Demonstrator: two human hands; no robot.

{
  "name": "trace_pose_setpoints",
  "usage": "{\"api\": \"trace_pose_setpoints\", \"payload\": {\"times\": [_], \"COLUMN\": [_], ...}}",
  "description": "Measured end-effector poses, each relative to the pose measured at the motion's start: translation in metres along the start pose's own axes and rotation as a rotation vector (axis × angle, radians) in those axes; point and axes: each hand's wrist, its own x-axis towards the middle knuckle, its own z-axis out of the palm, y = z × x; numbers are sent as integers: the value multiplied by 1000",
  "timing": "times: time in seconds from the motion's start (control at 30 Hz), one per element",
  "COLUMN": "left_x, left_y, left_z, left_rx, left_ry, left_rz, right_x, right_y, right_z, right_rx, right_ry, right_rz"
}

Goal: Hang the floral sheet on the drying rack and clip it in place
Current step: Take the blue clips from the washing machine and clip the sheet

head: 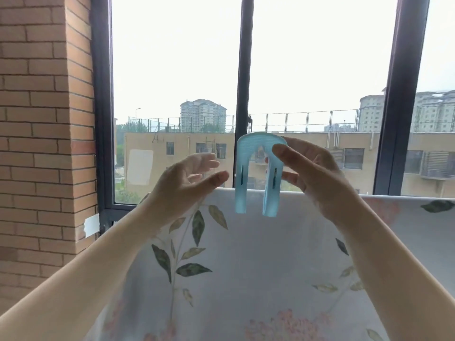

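Note:
The white floral sheet (pixel 258 254), printed with green leaves and pink blossoms, hangs over a rail that it hides; its folded top edge runs across the view. A large light-blue U-shaped clip (pixel 257 175) straddles that top edge at the middle, arch up, both legs reaching down over the cloth. My right hand (pixel 312 175) holds the clip's right leg, thumb on the near side and fingers behind. My left hand (pixel 187 183) hovers just left of the clip with relaxed fingers, apart from it and holding nothing.
Behind the sheet stands a big window with dark frames (pixel 242 94), looking onto buildings. A brick wall (pixel 44 131) fills the left side. A white scrap of tape (pixel 91 225) sticks to the brick near the window's lower corner.

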Motion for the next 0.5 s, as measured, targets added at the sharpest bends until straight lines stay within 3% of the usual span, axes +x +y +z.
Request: {"api": "trace_pose_setpoints", "payload": {"times": [0.13,0.3,0.5], "left_x": [1,0,1], "left_y": [-25,-28,-31], "left_z": [7,14,16], "left_rx": [463,469,463], "left_ry": [20,103,154], "left_rz": [61,130,154], "right_x": [14,37,51], "right_y": [-5,7,16], "right_z": [-10,-6,7], "right_rx": [128,329,330], "right_ry": [-3,56,124], "right_rz": [-3,114,59]}}
